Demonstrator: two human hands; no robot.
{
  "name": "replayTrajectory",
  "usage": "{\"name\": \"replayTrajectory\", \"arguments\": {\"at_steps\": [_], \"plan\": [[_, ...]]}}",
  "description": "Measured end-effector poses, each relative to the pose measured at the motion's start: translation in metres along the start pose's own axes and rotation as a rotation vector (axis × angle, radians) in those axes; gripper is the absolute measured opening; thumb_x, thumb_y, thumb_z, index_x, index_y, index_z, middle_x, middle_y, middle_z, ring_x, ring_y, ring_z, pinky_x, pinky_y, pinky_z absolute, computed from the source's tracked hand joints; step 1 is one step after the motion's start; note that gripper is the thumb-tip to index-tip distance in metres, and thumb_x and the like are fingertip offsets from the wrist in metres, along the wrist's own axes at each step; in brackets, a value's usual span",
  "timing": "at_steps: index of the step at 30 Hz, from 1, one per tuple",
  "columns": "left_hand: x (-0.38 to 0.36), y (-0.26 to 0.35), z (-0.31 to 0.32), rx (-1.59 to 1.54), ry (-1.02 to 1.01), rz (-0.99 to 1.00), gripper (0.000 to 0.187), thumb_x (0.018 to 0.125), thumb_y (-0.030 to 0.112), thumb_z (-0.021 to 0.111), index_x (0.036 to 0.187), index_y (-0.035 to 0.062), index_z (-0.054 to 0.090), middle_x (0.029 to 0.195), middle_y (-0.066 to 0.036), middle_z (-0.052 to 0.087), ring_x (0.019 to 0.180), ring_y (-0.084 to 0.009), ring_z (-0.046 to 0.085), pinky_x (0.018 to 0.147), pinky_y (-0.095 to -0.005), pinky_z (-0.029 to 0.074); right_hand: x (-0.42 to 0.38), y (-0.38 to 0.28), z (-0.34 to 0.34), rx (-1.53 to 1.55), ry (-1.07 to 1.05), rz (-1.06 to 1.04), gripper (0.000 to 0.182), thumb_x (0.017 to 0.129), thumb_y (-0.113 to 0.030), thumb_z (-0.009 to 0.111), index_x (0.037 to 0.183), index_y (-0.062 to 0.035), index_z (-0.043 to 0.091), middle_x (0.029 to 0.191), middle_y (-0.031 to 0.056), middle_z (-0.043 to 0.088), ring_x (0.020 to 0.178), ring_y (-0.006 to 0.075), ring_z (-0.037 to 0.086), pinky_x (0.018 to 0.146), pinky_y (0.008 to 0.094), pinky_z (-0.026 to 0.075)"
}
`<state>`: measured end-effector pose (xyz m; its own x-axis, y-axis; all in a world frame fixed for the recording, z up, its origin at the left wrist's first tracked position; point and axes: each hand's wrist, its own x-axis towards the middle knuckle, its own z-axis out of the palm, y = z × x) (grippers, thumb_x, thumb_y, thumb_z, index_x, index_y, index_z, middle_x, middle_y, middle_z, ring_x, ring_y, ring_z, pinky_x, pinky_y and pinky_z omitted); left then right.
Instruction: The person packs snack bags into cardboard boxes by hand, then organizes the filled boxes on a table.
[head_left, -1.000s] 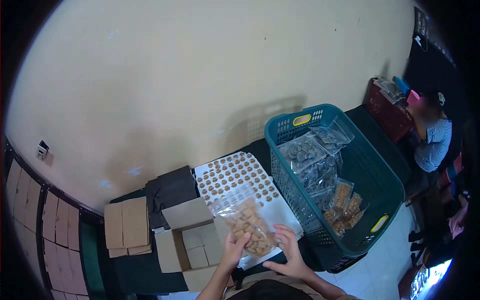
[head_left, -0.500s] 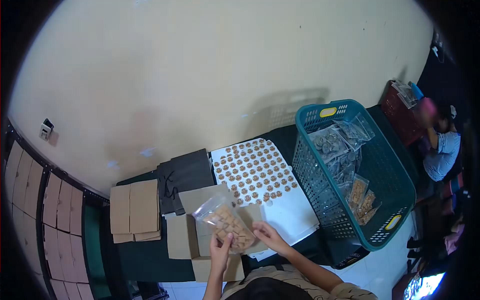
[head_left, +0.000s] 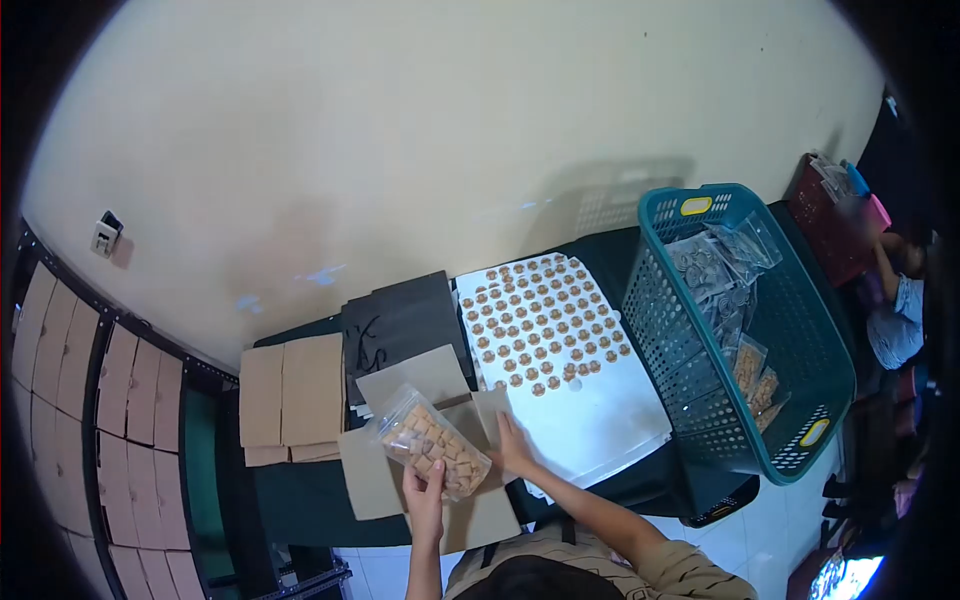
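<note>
A clear plastic bag point(head_left: 433, 440) of small tan pieces is held over the open cardboard box point(head_left: 372, 480) by my left hand point(head_left: 426, 500), thumb on top of its lower part. My right hand point(head_left: 513, 450) lies against the box's right flap point(head_left: 493, 415), with its fingers stretched along the cardboard. The bag covers much of the box's inside. Right of the box are white sheets point(head_left: 600, 415) with rows of round brown stickers point(head_left: 540, 352).
Flat cardboard boxes point(head_left: 290, 395) and black sheets point(head_left: 405, 320) lie at left. A green basket point(head_left: 690, 385) with filled bags stands at right, near a red crate point(head_left: 828, 230) and another person point(head_left: 895, 310). Shelves of boxes point(head_left: 60, 350) stand far left.
My right hand has gone from beside the bag to the box's right flap. The bag still rests in my left hand. The whole view has shifted, with things now farther right.
</note>
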<state>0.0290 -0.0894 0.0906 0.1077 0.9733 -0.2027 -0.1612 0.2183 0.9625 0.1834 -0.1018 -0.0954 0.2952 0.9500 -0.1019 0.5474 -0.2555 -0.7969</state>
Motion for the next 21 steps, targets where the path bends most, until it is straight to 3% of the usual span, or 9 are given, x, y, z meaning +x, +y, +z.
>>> {"name": "replayTrajectory", "arguments": {"at_steps": [1,6,8,9,10,12,13,16,21], "plan": [[0.000,-0.004,-0.007,0.024,-0.033,-0.010,0.030,0.084,0.021,0.058,0.107,0.0040,0.047,0.091,-0.003,0.058,0.079,-0.0082,0.053,0.063,-0.0207,0.040,0.002,-0.006,-0.005,-0.026,0.039,0.029,0.088,0.063,-0.025,0.068,0.132,0.0016,0.019,0.130,0.0266,0.028,0.119,0.0410,0.029,0.099,0.0438,0.027],[-0.005,0.000,-0.027,0.076,-0.045,-0.040,0.026,0.084,0.020,0.059,0.101,0.0037,0.049,0.087,-0.002,0.057,0.075,-0.0067,0.051,0.062,-0.0206,0.040,-0.023,-0.034,-0.031,-0.132,0.016,0.205,0.078,0.064,-0.029,0.066,0.126,-0.0010,0.028,0.118,0.0271,0.038,0.111,0.0423,0.037,0.092,0.0467,0.034],[-0.005,-0.003,-0.033,0.050,-0.037,-0.037,0.024,0.084,0.019,0.059,0.100,0.0037,0.049,0.087,-0.002,0.057,0.075,-0.0069,0.052,0.063,-0.0210,0.041,-0.032,-0.044,-0.041,-0.149,-0.108,0.273,0.074,0.066,-0.028,0.064,0.125,-0.0011,0.028,0.115,0.0288,0.038,0.105,0.0437,0.041,0.087,0.0492,0.038],[-0.005,-0.005,-0.038,0.033,-0.031,-0.033,0.023,0.085,0.019,0.058,0.099,0.0038,0.049,0.087,-0.002,0.057,0.076,-0.0072,0.052,0.064,-0.0214,0.042,-0.038,-0.048,-0.042,-0.172,-0.049,0.226,0.062,0.068,-0.026,0.062,0.116,0.0028,0.035,0.106,0.0305,0.044,0.097,0.0438,0.047,0.083,0.0492,0.040],[-0.004,-0.007,-0.042,0.016,-0.026,-0.028,0.021,0.085,0.018,0.058,0.098,0.0038,0.049,0.088,-0.002,0.057,0.076,-0.0074,0.052,0.065,-0.0217,0.043,-0.038,-0.043,-0.040,-0.178,-0.048,0.222,0.062,0.068,-0.026,0.062,0.116,0.0028,0.035,0.106,0.0305,0.044,0.097,0.0438,0.047,0.083,0.0492,0.040],[-0.004,-0.007,-0.048,0.038,-0.035,-0.036,0.022,0.085,0.018,0.058,0.099,0.0034,0.049,0.089,-0.003,0.058,0.077,-0.0081,0.053,0.066,-0.0219,0.042,-0.038,-0.034,-0.038,-0.152,-0.159,0.235,0.053,0.069,-0.025,0.061,0.105,0.0073,0.040,0.096,0.0309,0.049,0.091,0.0443,0.049,0.081,0.0470,0.041],[-0.004,-0.007,-0.049,0.021,-0.037,-0.032,0.023,0.085,0.018,0.058,0.101,0.0028,0.049,0.091,-0.004,0.058,0.079,-0.0088,0.053,0.067,-0.0226,0.043,-0.041,-0.030,-0.034,-0.144,-0.066,0.152,0.046,0.071,-0.026,0.060,0.094,0.0101,0.044,0.085,0.0307,0.053,0.083,0.0449,0.053,0.077,0.0459,0.044],[-0.003,-0.009,-0.057,0.040,-0.054,-0.047,0.026,0.085,0.018,0.057,0.103,0.0016,0.048,0.095,-0.006,0.057,0.083,-0.0107,0.054,0.072,-0.0242,0.044,-0.044,-0.053,-0.045,-0.143,-0.216,0.245,0.045,0.072,-0.026,0.060,0.094,0.0107,0.046,0.083,0.0293,0.056,0.080,0.0451,0.055,0.072,0.0466,0.046],[-0.002,-0.013,-0.069,0.046,-0.073,-0.083,0.030,0.085,0.014,0.057,0.109,0.0004,0.046,0.102,-0.008,0.056,0.091,-0.0136,0.054,0.079,-0.0264,0.044,-0.050,-0.049,-0.028,-0.184,-0.099,0.251,0.045,0.072,-0.030,0.060,0.087,0.0107,0.049,0.080,0.0300,0.057,0.077,0.0434,0.057,0.071,0.0462,0.046]]}}
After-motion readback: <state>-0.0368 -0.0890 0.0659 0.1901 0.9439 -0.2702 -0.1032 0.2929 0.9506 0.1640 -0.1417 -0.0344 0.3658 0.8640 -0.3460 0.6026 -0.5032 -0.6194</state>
